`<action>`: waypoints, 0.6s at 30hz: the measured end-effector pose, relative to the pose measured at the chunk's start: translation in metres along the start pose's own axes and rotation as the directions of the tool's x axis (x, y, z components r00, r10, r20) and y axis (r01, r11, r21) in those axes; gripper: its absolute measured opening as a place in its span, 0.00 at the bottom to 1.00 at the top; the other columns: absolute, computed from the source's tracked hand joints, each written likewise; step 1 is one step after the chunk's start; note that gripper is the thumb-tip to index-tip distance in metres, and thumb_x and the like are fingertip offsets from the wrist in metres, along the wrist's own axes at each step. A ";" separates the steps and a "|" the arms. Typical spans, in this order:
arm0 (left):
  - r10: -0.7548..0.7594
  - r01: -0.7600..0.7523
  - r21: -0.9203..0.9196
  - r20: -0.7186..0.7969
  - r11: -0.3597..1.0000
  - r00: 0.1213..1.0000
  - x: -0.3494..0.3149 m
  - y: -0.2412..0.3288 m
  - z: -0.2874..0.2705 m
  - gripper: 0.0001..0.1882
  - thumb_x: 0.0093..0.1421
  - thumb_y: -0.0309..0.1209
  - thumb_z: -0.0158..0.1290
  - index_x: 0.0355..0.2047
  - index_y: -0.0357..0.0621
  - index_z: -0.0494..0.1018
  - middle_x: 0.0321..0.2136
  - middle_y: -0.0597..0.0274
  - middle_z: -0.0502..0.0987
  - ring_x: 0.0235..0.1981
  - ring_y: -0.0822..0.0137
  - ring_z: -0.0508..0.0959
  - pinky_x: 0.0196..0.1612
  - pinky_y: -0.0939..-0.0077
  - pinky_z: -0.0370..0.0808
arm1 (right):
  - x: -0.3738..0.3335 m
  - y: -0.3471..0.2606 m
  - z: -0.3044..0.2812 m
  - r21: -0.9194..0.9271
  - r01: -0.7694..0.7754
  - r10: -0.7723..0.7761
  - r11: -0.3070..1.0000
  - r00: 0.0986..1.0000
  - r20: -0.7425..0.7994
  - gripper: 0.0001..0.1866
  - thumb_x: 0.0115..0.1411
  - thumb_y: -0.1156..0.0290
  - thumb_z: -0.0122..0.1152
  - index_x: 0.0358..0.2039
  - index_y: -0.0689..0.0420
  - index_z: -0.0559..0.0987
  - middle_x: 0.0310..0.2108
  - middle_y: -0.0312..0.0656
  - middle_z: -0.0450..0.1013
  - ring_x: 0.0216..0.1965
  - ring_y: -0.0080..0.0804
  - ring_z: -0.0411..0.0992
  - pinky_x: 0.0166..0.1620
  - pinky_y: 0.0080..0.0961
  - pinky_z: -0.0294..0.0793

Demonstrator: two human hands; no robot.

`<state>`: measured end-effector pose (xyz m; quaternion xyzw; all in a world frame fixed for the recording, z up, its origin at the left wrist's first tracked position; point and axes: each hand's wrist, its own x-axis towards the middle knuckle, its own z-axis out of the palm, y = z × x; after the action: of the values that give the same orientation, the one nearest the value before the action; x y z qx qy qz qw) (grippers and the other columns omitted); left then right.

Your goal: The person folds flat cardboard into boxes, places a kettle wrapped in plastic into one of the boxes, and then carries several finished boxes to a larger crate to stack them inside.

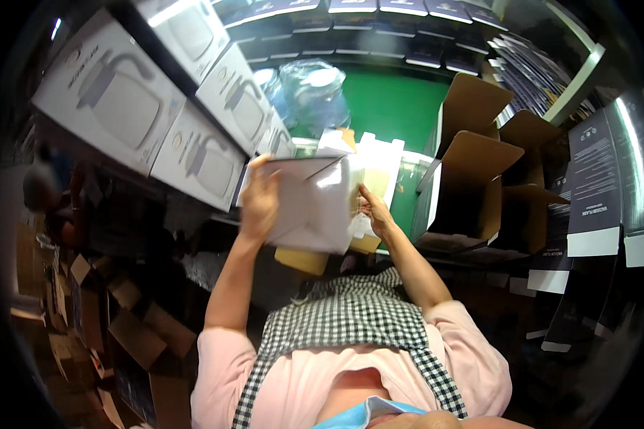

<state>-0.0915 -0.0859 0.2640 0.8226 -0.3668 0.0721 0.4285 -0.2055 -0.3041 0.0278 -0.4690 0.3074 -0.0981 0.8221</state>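
Observation:
A white carton (311, 204) is tilted up in front of my apron, slightly blurred, with an end of diagonal fold lines facing me. My left hand (261, 202) grips its left side, fingers wrapped over the upper left corner. Against its right edge is my right hand (374, 213), fingers bent in and partly hidden by the carton. Behind the carton lie white and pale yellow card pieces (379, 163) on the green bench. Yellowish card (300, 260) shows under its lower edge.
White printed boxes with kettle pictures (211, 161) are stacked at left. Open upright cartons (472, 168) with brown insides stand at right. Clear plastic-wrapped items (311, 93) sit on the green bench top (390, 100). Dark flat cartons (597, 171) are far right; opened brown cartons (147, 332) lie lower left.

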 end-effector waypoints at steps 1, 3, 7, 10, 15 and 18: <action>0.111 -0.122 -0.079 -0.127 0.989 0.986 -0.012 -0.001 -0.032 0.15 0.69 0.27 0.47 0.55 0.40 0.65 0.38 0.59 0.75 0.34 0.71 0.74 0.39 0.79 0.70 | -0.028 -0.033 0.024 -0.068 0.211 -0.212 0.975 0.977 -0.012 0.36 0.56 0.44 0.66 0.53 0.61 0.71 0.40 0.41 0.75 0.41 0.25 0.72 0.48 0.26 0.68; -0.042 -0.061 -0.634 -0.146 0.771 0.988 -0.045 -0.037 -0.065 0.13 0.69 0.24 0.44 0.54 0.40 0.66 0.45 0.65 0.71 0.42 0.77 0.73 0.46 0.83 0.69 | -0.082 -0.106 0.056 0.203 0.507 -0.510 0.838 0.859 -0.042 0.30 0.49 0.72 0.77 0.49 0.62 0.69 0.36 0.40 0.76 0.40 0.25 0.75 0.45 0.23 0.75; -0.429 0.397 -0.315 -0.039 0.862 0.902 -0.064 -0.141 -0.076 0.14 0.71 0.32 0.45 0.50 0.37 0.71 0.40 0.62 0.76 0.38 0.74 0.76 0.43 0.81 0.75 | -0.138 -0.150 0.087 -0.135 0.842 -0.842 0.523 0.535 0.076 0.28 0.44 0.78 0.78 0.42 0.58 0.69 0.34 0.40 0.75 0.36 0.26 0.76 0.35 0.23 0.78; -0.366 0.356 -0.400 0.055 0.844 0.929 -0.038 -0.084 -0.046 0.22 0.70 0.41 0.48 0.55 0.35 0.70 0.39 0.56 0.77 0.35 0.69 0.79 0.33 0.79 0.79 | -0.144 -0.140 0.092 -0.619 0.704 -0.797 -0.348 0.125 0.590 0.13 0.47 0.72 0.67 0.35 0.57 0.78 0.32 0.37 0.71 0.33 0.31 0.71 0.37 0.30 0.69; -0.369 0.403 0.052 0.522 0.914 0.769 0.003 -0.001 0.019 0.16 0.64 0.36 0.56 0.45 0.35 0.75 0.35 0.53 0.81 0.32 0.67 0.81 0.31 0.71 0.76 | -0.095 -0.058 0.055 -0.564 0.688 -0.607 -0.457 0.222 0.763 0.09 0.51 0.68 0.57 0.31 0.55 0.81 0.34 0.35 0.70 0.37 0.31 0.70 0.43 0.30 0.68; -0.038 -0.007 0.107 0.416 0.994 0.908 -0.012 -0.092 0.054 0.12 0.61 0.30 0.54 0.42 0.35 0.75 0.33 0.50 0.81 0.27 0.53 0.81 0.32 0.63 0.76 | -0.099 -0.032 0.040 -0.532 0.657 -0.564 -0.534 0.192 0.803 0.08 0.53 0.68 0.56 0.31 0.53 0.82 0.36 0.34 0.72 0.39 0.28 0.70 0.43 0.24 0.70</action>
<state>-0.0497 -0.0871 0.1650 0.8434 -0.4391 -0.0895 0.2965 -0.2556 -0.2481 0.1102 -0.9209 -0.1221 -0.3650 0.0618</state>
